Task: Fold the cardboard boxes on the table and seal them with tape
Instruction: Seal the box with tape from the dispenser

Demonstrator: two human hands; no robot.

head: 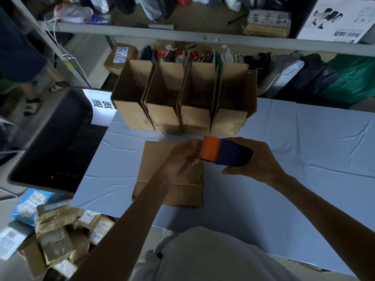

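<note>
A flat cardboard box (154,169) lies on the table (294,151) in front of me. My right hand (255,159) grips a tape dispenser (225,152) with a dark blue body and an orange front, held above the flat box. My left hand (182,157) is at the dispenser's orange end, fingers curled as if pinching the tape; the tape itself is too hard to see. Several folded open-topped boxes (162,112) stand side by side at the table's far edge.
The table is covered by a light blue cloth. A black bin (50,138) with a white label sits left of it. Parcels (56,236) are piled on the floor at lower left. Shelves (182,35) with bags and parcels stand behind.
</note>
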